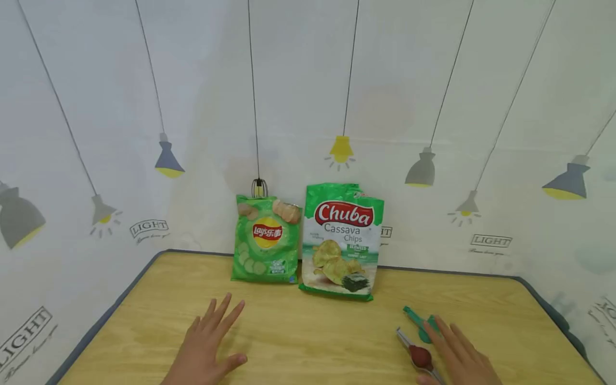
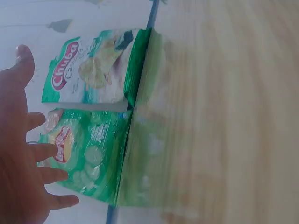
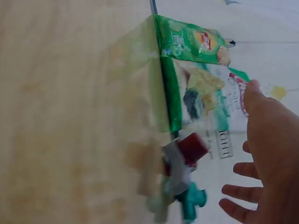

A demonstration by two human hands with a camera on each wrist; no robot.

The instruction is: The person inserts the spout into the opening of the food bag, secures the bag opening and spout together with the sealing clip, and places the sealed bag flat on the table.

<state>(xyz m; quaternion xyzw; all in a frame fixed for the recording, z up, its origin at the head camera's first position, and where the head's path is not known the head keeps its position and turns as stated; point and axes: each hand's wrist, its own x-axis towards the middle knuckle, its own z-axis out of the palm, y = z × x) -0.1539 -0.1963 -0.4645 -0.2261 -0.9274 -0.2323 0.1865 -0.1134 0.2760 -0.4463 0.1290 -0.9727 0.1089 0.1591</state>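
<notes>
My left hand (image 1: 204, 345) is held over the left front of the table, fingers spread and holding nothing. My right hand (image 1: 462, 355) is at the right with its fingers extended, overlapping a teal plastic tool (image 1: 416, 319) in the head view. Beside that tool lies a metal tool with a dark red rounded part (image 1: 421, 357), its lower end partly hidden by the hand. Against the wall stand two chip bags: a green Lay's bag (image 1: 266, 256) and, to its right, a larger green and white Chuba cassava chips bag (image 1: 340, 251). Both bags also appear past the fingers in each wrist view.
The wooden table (image 1: 159, 305) has a dark edge strip and meets a pale wall (image 1: 298, 80) behind. Hanging lamps and the word LIGHT are printed on that wall. The two bags stand side by side near the table's back edge.
</notes>
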